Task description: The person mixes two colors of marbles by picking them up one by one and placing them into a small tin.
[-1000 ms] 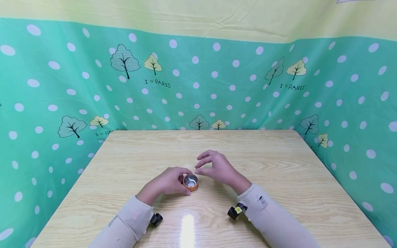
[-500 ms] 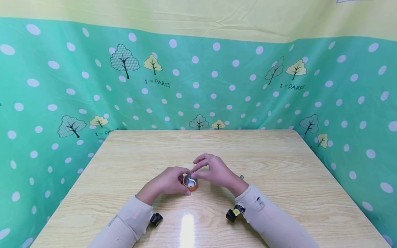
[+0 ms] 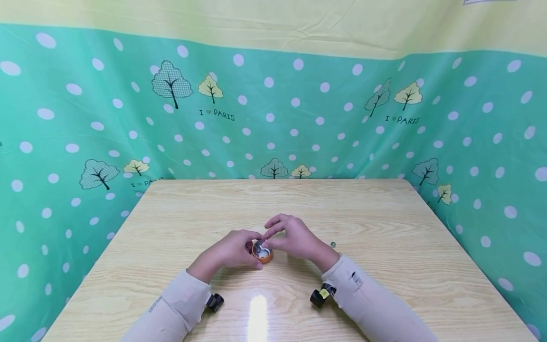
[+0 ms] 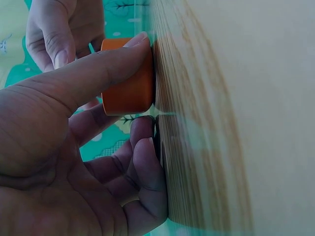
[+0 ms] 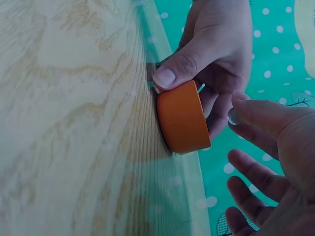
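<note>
A small round orange cup (image 3: 267, 259) with a shiny metal inside stands upright on the table. My left hand (image 3: 234, 248) grips it from the left, its thumb (image 4: 113, 64) along the near side and the forefinger round the far side. Above the cup's right rim is my right hand (image 3: 297, 237), pinching a small clear glass marble (image 5: 234, 116) between thumb and forefinger; its other fingers are spread loosely. Spots show inside the cup, but I cannot tell marbles from reflections there. A greenish marble (image 3: 333, 244) lies on the table, right of my right wrist.
The wood-grain table (image 3: 367, 204) reaches back to a green dotted curtain (image 3: 273, 128), which also hangs at both sides. Both sleeved wrists carry small black cameras, the left camera (image 3: 215, 302) and the right camera (image 3: 318, 298).
My right hand has moved left and slightly down, bringing its fingertips over the cup's rim. The marble on the table has come into view behind the wrist. My left hand stays put.
</note>
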Available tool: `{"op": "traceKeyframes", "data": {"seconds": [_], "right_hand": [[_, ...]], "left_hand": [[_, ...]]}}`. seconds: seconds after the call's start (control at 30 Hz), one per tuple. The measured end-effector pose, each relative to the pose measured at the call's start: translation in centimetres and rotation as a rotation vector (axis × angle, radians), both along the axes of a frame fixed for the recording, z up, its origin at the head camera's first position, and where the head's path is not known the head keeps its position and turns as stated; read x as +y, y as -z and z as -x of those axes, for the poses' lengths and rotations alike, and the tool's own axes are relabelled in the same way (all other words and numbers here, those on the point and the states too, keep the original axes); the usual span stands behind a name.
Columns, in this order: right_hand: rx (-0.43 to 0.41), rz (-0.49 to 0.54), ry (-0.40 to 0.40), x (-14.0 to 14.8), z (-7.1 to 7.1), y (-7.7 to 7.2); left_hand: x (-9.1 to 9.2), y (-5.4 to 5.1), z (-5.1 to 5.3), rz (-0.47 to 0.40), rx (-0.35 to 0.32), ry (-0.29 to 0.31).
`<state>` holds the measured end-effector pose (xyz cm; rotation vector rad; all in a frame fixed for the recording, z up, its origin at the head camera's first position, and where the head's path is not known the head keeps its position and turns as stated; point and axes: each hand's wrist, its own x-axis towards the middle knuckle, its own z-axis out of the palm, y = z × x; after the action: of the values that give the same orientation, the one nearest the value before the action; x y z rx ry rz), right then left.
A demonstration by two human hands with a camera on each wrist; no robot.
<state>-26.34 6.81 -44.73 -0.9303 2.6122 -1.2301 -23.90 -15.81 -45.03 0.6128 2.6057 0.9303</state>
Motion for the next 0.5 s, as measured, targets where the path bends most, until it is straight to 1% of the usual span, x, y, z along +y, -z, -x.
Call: {"op": "traceKeyframes", "data": {"seconds": [0.2,0.3,0.5], "right_hand": [[-0.030,-0.001,-0.002,0.04,-0.08,0.14],[-0.024,0.000,-0.004,0.04,-0.06,0.19],[-0.016,0.000,-0.006,0.05,-0.08,0.03]], "left_hand": [[0.09,-0.03,0.03,0.005,-0.006,-0.007],[0.12,-0.07,-0.01,0.008,-0.007,-0.012],[0.08,-0.12,-0.09,0.012,0.006,-0.001]]}}
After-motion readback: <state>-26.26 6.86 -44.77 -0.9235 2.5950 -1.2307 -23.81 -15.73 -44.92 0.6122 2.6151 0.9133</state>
